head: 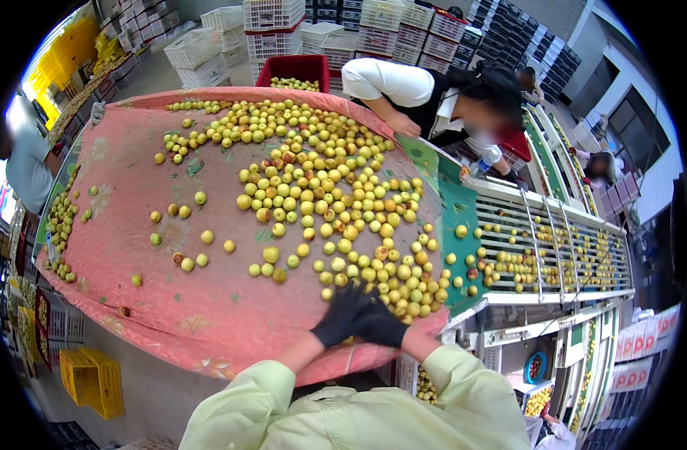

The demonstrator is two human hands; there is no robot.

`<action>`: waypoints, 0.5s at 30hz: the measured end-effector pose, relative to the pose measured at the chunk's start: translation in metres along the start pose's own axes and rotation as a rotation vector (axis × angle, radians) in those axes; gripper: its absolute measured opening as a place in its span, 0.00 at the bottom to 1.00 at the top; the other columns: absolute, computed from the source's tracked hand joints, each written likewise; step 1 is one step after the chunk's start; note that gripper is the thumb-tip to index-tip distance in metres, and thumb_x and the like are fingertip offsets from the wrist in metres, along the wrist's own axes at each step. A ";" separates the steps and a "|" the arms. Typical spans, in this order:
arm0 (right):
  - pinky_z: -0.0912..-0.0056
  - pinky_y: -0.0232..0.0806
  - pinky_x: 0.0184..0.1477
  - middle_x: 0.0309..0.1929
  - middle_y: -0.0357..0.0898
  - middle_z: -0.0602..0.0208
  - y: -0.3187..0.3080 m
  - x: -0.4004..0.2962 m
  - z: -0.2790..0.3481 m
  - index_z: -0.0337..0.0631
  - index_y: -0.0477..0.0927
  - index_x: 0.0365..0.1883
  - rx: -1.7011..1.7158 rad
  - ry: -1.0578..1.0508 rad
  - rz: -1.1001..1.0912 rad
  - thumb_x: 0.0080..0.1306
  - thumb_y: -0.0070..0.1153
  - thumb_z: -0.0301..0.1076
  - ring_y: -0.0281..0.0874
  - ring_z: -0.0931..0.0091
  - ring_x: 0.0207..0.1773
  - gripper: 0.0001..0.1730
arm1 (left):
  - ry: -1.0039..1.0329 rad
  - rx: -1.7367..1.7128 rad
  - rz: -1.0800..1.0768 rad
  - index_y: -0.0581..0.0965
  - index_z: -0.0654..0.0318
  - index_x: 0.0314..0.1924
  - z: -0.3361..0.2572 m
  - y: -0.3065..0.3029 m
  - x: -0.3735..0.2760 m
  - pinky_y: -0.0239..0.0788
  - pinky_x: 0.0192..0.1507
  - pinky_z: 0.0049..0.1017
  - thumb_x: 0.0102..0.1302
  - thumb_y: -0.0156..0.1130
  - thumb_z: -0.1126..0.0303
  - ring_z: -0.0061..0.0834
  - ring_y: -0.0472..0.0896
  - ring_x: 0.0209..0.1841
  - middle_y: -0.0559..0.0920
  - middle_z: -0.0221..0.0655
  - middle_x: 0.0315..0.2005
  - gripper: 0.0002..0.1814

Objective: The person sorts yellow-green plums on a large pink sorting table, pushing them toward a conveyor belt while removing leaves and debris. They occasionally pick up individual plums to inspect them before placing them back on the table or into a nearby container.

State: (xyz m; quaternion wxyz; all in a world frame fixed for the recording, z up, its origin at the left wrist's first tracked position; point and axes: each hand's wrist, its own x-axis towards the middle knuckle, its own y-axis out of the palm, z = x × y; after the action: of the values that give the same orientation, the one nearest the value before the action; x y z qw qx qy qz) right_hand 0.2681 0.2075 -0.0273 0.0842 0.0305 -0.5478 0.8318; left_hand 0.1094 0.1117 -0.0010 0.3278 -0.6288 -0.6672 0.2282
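My left hand [340, 316], in a black glove, is blurred with fingers spread over the near edge of the heap of yellow-green jujubes [332, 191]. Crossing close beside it, my right hand [381, 323], also black-gloved, lies against the fruit at the table's near right corner. Its fingertips are hidden, and I cannot tell whether any fruit is under the palms. The jujubes, some with brown patches, spread over a table covered with pink flowered cloth [140, 326]. Towards the right they run onto a green strip [458, 216] and a slatted roller conveyor [554, 259].
Across the table a person in white sleeves [391, 79] leans over the edge. Another person [28, 157] stands at the far left. A red crate [295, 67] of fruit stands behind the table, with stacked white crates [273, 42] beyond. Yellow crates [93, 379] sit on the floor.
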 end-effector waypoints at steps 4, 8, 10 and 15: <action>0.56 0.66 0.47 0.36 0.80 0.68 -0.058 -0.049 -0.057 0.54 0.88 0.30 -0.139 0.211 0.139 0.53 0.62 0.39 0.76 0.66 0.47 0.07 | -0.210 0.069 -0.197 0.68 0.57 0.69 0.001 -0.065 -0.078 0.43 0.72 0.57 0.66 0.64 0.54 0.53 0.62 0.71 0.69 0.45 0.68 0.34; 0.49 0.63 0.48 0.30 0.80 0.66 -0.052 -0.100 -0.112 0.52 0.86 0.24 -0.371 0.522 -0.020 0.54 0.61 0.40 0.77 0.63 0.42 0.06 | -0.437 0.386 -0.275 0.73 0.62 0.62 0.003 -0.099 -0.170 0.45 0.70 0.57 0.64 0.65 0.53 0.48 0.68 0.65 0.74 0.45 0.62 0.31; 0.43 0.61 0.54 0.34 0.81 0.65 -0.071 -0.092 -0.089 0.51 0.87 0.28 -0.324 0.536 -0.221 0.56 0.61 0.39 0.77 0.62 0.46 0.06 | -0.515 0.543 -0.313 0.75 0.63 0.59 0.006 -0.100 -0.204 0.48 0.69 0.57 0.63 0.65 0.53 0.47 0.72 0.61 0.78 0.43 0.58 0.29; 0.44 0.63 0.58 0.42 0.83 0.61 -0.041 -0.044 -0.018 0.50 0.86 0.40 -0.059 0.263 -0.358 0.58 0.62 0.37 0.78 0.60 0.50 0.11 | -0.629 0.690 -0.441 0.78 0.59 0.53 0.001 -0.084 -0.227 0.55 0.67 0.52 0.64 0.61 0.47 0.39 0.78 0.54 0.83 0.40 0.50 0.27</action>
State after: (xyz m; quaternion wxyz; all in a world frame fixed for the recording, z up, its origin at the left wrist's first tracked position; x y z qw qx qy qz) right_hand 0.3190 0.2353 -0.0041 0.3020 0.0161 -0.5421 0.7840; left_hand 0.0498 -0.1212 0.0242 0.3399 -0.2294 -0.7360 0.5387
